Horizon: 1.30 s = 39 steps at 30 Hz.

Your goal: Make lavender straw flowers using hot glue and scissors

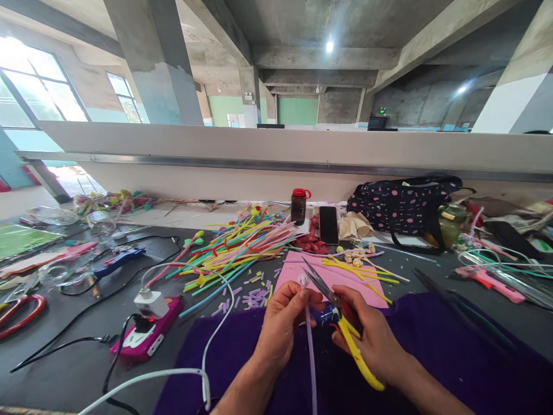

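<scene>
Yellow-handled metal scissors (344,325) are held in the right hand (371,325), whose fingers I see wrapped through and around the handles; the blades point up and to the left. Opposite, the left hand (285,314) is narrowed to a pinch of thumb and forefinger on a pale lilac, fuzzy stem (310,351). From my remote head view, the stem's long end hangs down below the pinch, while its short whitish-lilac upper end stands above the fingertips, near the scissor blades; I cannot tell whether blade and stem touch. Both hands are above a dark purple cloth (216,346), spread over the near part of a dark grey tabletop (168,282).

Beyond the hands I note a flat pink sheet (287,268) with thin yellow stems (363,271) lying across its right half. To its left lie short lilac cut pieces (254,298) and, behind these, a loose heap of multicoloured fuzzy stems (254,236). Farther back are a dark bottle with a red lid (298,207), a black-screened phone (329,225) and a black bag with pink spots (397,202). At left, a magenta power strip (147,340) carries a white plug (151,304).
</scene>
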### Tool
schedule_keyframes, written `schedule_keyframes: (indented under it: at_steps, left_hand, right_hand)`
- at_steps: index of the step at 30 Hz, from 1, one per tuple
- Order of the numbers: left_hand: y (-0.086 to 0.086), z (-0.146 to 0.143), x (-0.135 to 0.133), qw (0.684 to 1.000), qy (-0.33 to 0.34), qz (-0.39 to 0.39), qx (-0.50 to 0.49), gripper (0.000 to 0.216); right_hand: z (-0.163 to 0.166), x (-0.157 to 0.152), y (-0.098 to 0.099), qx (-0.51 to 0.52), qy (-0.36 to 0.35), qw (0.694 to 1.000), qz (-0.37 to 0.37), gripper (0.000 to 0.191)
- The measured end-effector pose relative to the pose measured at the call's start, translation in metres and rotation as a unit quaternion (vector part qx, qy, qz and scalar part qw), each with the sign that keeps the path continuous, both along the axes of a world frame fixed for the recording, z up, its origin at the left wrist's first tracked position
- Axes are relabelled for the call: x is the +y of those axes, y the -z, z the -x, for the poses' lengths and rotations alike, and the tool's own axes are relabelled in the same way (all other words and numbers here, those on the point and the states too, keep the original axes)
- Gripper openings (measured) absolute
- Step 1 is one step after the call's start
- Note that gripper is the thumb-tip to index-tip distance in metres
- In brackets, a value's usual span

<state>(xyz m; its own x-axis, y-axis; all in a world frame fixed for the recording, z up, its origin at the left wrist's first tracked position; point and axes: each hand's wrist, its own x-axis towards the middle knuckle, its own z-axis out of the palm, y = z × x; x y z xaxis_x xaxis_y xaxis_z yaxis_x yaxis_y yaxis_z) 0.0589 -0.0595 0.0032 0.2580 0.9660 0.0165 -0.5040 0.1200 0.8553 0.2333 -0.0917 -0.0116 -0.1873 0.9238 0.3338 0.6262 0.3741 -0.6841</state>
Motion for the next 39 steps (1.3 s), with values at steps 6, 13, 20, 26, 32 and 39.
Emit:
schedule_keyframes:
  at_steps: [6, 13, 20, 26, 32, 39]
  left_hand:
    - [0.0007, -0.0002, 0.0005, 0.999, 0.007, -0.035, 0.013, 0.014]
    - [0.0028, -0.0006, 0.0003, 0.999, 0.023, -0.037, 0.026, 0.014]
    - [0.0022, -0.0004, -0.0007, 0.999, 0.019, -0.044, 0.021, 0.014]
    - [0.0009, 0.0005, -0.0004, 0.998, 0.019, -0.051, 0.02, 0.014]
    - [0.0004, 0.0023, -0.0004, 0.999, 0.018, -0.044, 0.016, 0.015]
    - [0.0, 0.0043, 0.0004, 0.999, 0.021, -0.036, 0.025, 0.015]
  right_hand:
    - [-0.0026, -0.0017, -0.0032, -0.042, 0.023, 0.999, -0.015, 0.057]
    - [-0.001, 0.0014, -0.0013, -0.056, 0.042, 0.996, -0.06, 0.058]
    - [-0.0028, 0.0026, 0.0005, -0.055, 0.044, 0.995, -0.068, 0.058]
    - [-0.0036, 0.0021, 0.002, -0.063, 0.045, 0.995, -0.063, 0.058]
    - [-0.0045, 0.0011, 0.0007, -0.071, 0.042, 0.994, -0.071, 0.055]
    - [-0.0056, 0.0032, 0.0022, -0.068, 0.05, 0.994, -0.074, 0.056]
